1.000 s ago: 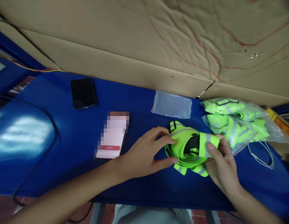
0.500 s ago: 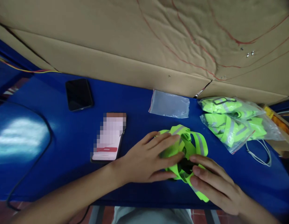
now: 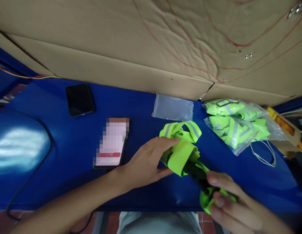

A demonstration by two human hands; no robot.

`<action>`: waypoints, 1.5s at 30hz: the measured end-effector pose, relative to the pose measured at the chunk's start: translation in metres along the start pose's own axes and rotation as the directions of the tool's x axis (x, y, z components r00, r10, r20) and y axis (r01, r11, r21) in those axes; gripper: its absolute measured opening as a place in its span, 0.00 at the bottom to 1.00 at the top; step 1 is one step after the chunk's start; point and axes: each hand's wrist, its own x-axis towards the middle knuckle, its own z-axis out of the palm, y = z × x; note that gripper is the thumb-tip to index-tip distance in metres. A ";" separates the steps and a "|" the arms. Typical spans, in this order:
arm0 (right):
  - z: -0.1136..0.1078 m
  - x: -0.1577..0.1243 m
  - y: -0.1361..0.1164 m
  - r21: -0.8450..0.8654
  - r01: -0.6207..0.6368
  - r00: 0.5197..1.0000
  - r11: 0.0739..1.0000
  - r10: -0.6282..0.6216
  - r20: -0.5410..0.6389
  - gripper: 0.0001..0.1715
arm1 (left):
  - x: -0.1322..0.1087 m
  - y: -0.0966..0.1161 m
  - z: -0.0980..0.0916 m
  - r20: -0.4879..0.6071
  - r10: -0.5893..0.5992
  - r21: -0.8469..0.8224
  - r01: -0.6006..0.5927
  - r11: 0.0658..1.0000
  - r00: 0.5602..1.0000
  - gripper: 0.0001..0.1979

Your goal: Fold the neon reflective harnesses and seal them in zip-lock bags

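A neon yellow-green reflective strap with grey stripes lies loosely coiled over the blue table in front of me. My left hand is closed around the coil's left side, its fingertips partly hidden beneath the bands. At the lower right, my right hand pinches a black section and a green end of the same strap, drawn away from the coil. This hand is somewhat blurred. Behind the coil a flat clear zip bag lies on the table.
Bagged green reflective straps sit at the right, beside a cardboard box and a looped white cable. A lit phone and a dark phone lie left on the blue table. A cardboard panel stands behind.
My right hand has moved down and right, pulling a black part and one end of the strap out from the coil. My left hand has shifted slightly left and now grips the coil's side.
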 end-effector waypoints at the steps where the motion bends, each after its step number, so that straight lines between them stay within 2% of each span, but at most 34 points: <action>1: 0.003 0.003 -0.004 0.003 0.064 0.998 0.998 -0.064 -0.017 0.24 | 0.000 0.000 0.000 0.007 0.016 0.004 -0.016 1.000 1.000 0.26; 3: 0.011 0.011 -0.004 -0.007 0.216 0.974 0.976 -0.216 -0.063 0.19 | -0.001 0.000 -0.003 0.019 0.053 0.087 -0.054 0.995 0.998 0.23; 5: 0.018 0.020 0.004 -0.032 0.316 0.943 0.948 -0.318 -0.095 0.13 | -0.001 0.000 -0.007 -0.016 0.059 0.164 -0.055 0.985 0.998 0.22; 8: 0.022 0.032 0.019 -0.026 0.332 0.939 0.943 -0.333 -0.086 0.12 | 0.000 0.001 -0.010 -0.114 0.026 0.144 -0.009 0.989 0.993 0.20; 10: 0.023 0.037 0.026 -0.002 0.265 0.962 0.964 -0.265 -0.072 0.09 | -0.001 0.002 -0.011 -0.203 0.027 0.144 0.003 0.990 0.979 0.19; 12: 0.023 0.040 0.029 0.027 0.169 0.985 0.985 -0.168 -0.037 0.19 | -0.001 0.001 -0.012 -0.297 0.061 0.178 -0.007 0.984 0.953 0.19; 14: 0.023 0.041 0.029 0.094 0.020 0.999 0.995 -0.023 0.026 0.30 | -0.002 0.001 -0.013 -0.365 0.089 0.190 -0.019 0.982 0.927 0.18; 17: 0.023 0.041 0.028 0.195 -0.209 0.976 0.958 0.194 0.096 0.36 | -0.003 -0.001 -0.015 -0.402 0.101 0.160 -0.039 0.986 0.910 0.18; 18: 0.023 0.041 0.027 0.206 -0.254 0.966 0.945 0.235 0.112 0.41 | -0.003 -0.001 -0.015 -0.402 0.112 0.158 -0.052 0.986 0.909 0.18; 21: 0.025 0.040 0.023 0.185 -0.301 0.945 0.936 0.266 0.191 0.56 | -0.006 -0.002 -0.015 -0.375 0.150 0.165 -0.093 0.982 0.915 0.18; 24: 0.028 0.039 0.018 0.186 -0.368 0.911 0.911 0.312 0.270 0.57 | -0.006 0.000 -0.011 -0.347 0.110 0.065 -0.094 0.994 0.931 0.20; 26: 0.030 0.041 0.017 0.199 -0.416 0.889 0.887 0.352 0.292 0.53 | -0.005 0.004 -0.008 -0.290 0.038 -0.072 -0.061 0.996 0.956 0.19; 28: 0.030 0.042 0.019 0.204 -0.440 0.882 0.874 0.379 0.280 0.44 | -0.003 0.008 -0.006 -0.179 -0.064 -0.244 0.019 0.970 0.982 0.20; 30: 0.029 0.044 0.024 0.186 -0.421 0.899 0.888 0.382 0.212 0.32 | 0.001 0.012 -0.005 -0.078 -0.181 -0.396 0.136 0.908 0.980 0.18; 31: 0.028 0.044 0.027 0.158 -0.400 0.912 0.903 0.375 0.169 0.28 | 0.002 0.014 -0.005 -0.082 -0.238 -0.432 0.180 0.884 0.968 0.15; 33: 0.025 0.043 0.033 0.045 -0.347 0.936 0.937 0.343 0.082 0.25 | 0.006 0.018 -0.008 -0.213 -0.292 -0.348 0.207 0.914 0.932 0.11; 35: 0.023 0.041 0.036 -0.098 -0.286 0.956 0.953 0.291 0.031 0.26 | 0.012 0.022 -0.010 -0.318 -0.179 -0.092 0.158 0.983 0.931 0.12; 36: 0.023 0.040 0.037 -0.156 -0.253 0.966 0.955 0.259 0.019 0.26 | 0.015 0.025 -0.011 -0.291 -0.084 0.044 0.101 0.994 0.953 0.13; 37: 0.023 0.039 0.037 -0.196 -0.221 0.974 0.956 0.228 0.012 0.27 | 0.018 0.028 -0.010 -0.219 0.010 0.148 0.023 0.989 0.976 0.13; 39: 0.024 0.037 0.036 -0.228 -0.160 0.986 0.960 0.165 0.002 0.28 | 0.026 0.033 -0.006 -0.062 0.131 0.249 -0.112 0.962 0.989 0.13; 42: 0.023 0.037 0.033 -0.267 -0.120 0.993 0.956 0.119 -0.019 0.33 | 0.037 0.038 0.003 0.047 0.154 0.302 -0.161 0.940 0.987 0.13; 45: 0.021 0.040 0.032 -0.332 -0.116 0.993 0.936 0.112 -0.030 0.38 | 0.046 0.040 0.008 0.079 0.105 0.300 -0.124 0.946 0.991 0.15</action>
